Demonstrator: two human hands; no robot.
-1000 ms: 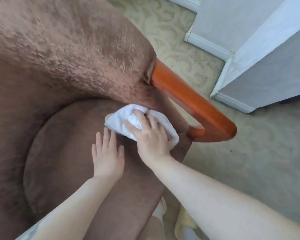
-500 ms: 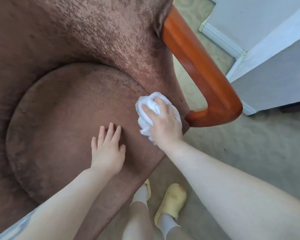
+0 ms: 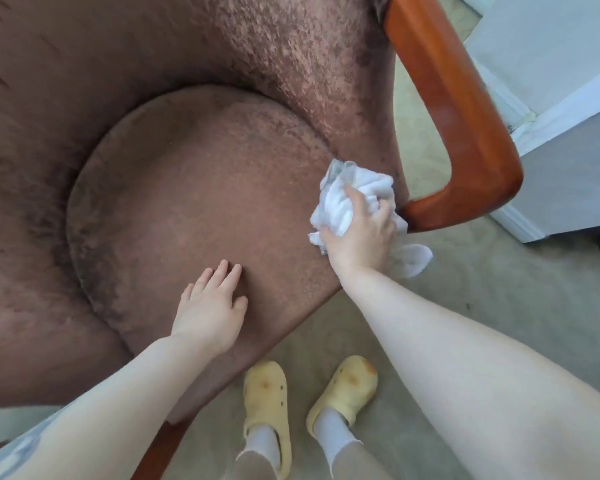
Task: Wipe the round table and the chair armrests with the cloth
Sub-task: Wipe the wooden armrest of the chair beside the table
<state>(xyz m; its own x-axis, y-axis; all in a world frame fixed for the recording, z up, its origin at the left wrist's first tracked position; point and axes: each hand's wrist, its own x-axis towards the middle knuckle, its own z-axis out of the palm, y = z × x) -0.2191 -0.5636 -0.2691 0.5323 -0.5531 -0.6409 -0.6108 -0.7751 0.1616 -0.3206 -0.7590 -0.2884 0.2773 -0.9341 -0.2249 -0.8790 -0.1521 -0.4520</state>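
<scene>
Gripping the bunched white cloth (image 3: 352, 199), the right hand (image 3: 359, 233) has its fingers curled round the wad and holds it at the right front corner of the chair seat (image 3: 194, 202), just beside the low end of the orange wooden armrest (image 3: 465, 109), where the wood turns back toward the seat. A loose tail of cloth hangs past the seat edge below the hand. The left hand (image 3: 210, 306) lies flat on the seat near its front edge, fingers straight and close together, holding nothing; it looks to be bracing the person. The step in hand seems to be the wipe of this armrest. To do it well, the cloth should go onto the wood itself and wrap the rounded bar, top and sides, then run in long strokes up the slope and round the bend, with the loose tail gathered in so it does not drag. The inner face of the bar, close against the brown upholstery, is the tight spot; whether the cloth touches wood now I cannot tell. Around: pale carpet (image 3: 499, 306), a white wall corner with skirting (image 3: 534, 126) near the armrest's outer side, and yellow clogs (image 3: 267, 403) by the seat front. No round table is in view.
</scene>
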